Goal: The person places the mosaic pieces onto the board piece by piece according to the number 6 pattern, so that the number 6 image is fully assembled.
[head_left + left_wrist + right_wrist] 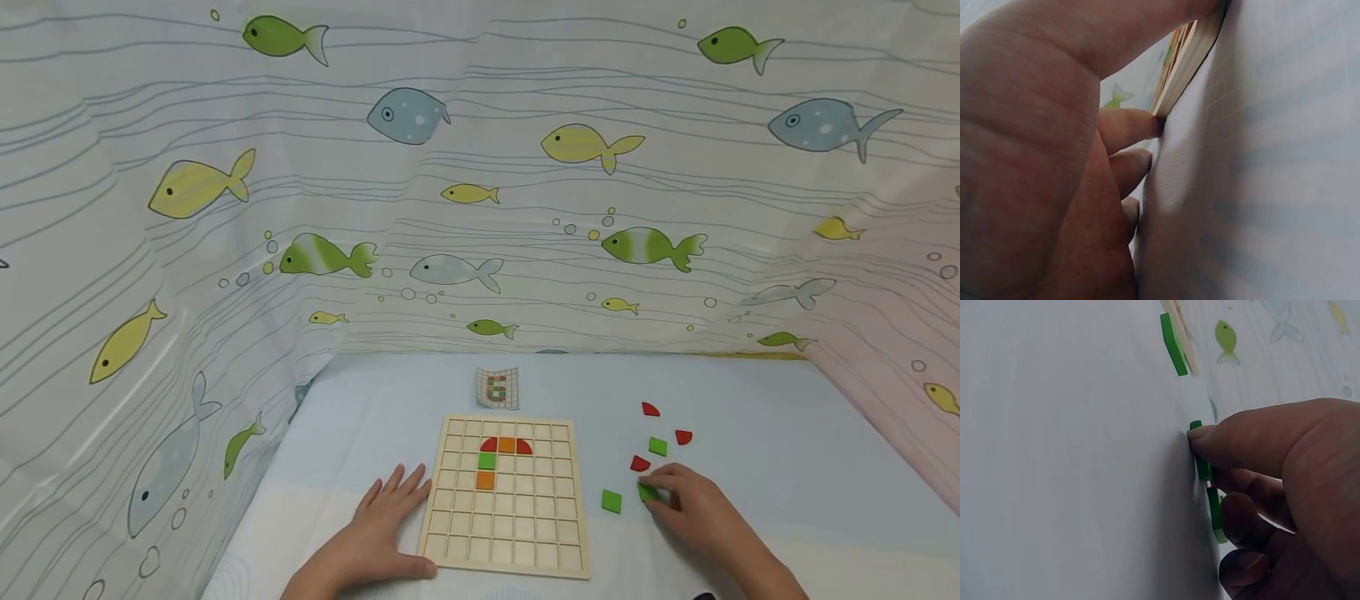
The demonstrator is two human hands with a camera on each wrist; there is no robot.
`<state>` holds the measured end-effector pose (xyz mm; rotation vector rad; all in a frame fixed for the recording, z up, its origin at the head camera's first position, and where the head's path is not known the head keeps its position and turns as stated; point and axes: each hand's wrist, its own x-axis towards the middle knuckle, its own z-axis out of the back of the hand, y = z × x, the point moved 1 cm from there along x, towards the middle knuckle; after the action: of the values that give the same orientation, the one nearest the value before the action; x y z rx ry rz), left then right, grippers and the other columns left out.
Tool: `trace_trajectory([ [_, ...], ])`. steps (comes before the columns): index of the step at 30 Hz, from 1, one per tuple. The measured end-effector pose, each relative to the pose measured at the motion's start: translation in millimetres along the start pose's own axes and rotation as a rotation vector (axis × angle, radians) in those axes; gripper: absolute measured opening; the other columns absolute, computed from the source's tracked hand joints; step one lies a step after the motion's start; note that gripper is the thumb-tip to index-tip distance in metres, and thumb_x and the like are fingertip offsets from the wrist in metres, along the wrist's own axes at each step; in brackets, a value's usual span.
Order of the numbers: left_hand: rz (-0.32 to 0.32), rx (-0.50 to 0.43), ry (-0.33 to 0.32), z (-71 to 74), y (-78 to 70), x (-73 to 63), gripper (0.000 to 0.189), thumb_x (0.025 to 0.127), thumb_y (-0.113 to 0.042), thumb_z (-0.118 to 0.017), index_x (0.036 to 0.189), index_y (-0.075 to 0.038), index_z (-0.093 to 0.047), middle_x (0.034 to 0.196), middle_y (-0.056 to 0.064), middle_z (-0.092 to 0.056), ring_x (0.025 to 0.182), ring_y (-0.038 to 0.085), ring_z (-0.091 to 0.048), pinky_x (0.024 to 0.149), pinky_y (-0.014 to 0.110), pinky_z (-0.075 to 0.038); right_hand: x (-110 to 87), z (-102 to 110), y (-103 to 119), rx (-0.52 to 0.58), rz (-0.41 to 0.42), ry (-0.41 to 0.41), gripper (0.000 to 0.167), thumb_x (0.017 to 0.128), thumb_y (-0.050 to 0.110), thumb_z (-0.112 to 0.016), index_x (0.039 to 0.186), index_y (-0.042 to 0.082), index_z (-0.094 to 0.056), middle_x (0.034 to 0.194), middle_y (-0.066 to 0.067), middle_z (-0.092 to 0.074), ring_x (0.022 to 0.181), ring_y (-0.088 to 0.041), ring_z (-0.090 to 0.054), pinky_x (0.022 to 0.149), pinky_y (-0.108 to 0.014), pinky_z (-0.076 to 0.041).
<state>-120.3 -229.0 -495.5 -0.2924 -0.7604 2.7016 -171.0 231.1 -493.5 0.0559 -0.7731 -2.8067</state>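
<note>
A pale wooden grid board [525,533] lies on the table. On it sit two red quarter-round tiles with an orange square tile [507,445] between them, then a green square and another orange square below the left one. My left hand [382,525] rests beside the board with fingers spread, fingertips at its left edge and thumb at the near left corner. To the right of the board, my right hand [693,508] pinches a green square tile [1202,467] between thumb and fingers, low over the cloth. The hand partly covers this tile in the head view.
Loose around the right hand are a green square tile [611,501], another green square [657,447] and several red quarter-round tiles [640,463]. Behind the board stands a small printed pattern card [497,388]. Fish-printed curtains [465,233] enclose the table's back and sides.
</note>
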Motion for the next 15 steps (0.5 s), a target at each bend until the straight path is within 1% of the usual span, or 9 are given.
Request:
trace_trajectory([
  [8, 0.004, 0.008, 0.010, 1.0, -0.1, -0.5, 0.114, 0.064, -0.075, -0.075, 0.151, -0.009, -0.042, 0.162, 0.008, -0.023, 0.149, 0.038, -0.006, 0.114, 0.065, -0.005, -2.4, 0.4, -4.6, 0.004, 0.044, -0.024, 0.029, 0.082, 0.017, -0.081, 0.110, 0.016, -0.076, 0.099, 0.011, -0.061, 0.072, -0.003, -0.047, 0.061, -0.022, -0.045],
  [15, -0.007, -0.004, 0.006, 1.2, -0.5, -1.1, 0.113, 0.064, -0.074, -0.076, 0.151, -0.010, -0.042, 0.162, 0.008, -0.023, 0.149, 0.038, -0.006, 0.114, 0.065, -0.005, -0.5, -1.0, -4.8, 0.004, 0.021, -0.018, 0.028, 0.082, 0.021, -0.082, 0.109, 0.018, -0.077, 0.099, 0.011, -0.062, 0.075, -0.006, -0.049, 0.063, -0.023, -0.046],
])
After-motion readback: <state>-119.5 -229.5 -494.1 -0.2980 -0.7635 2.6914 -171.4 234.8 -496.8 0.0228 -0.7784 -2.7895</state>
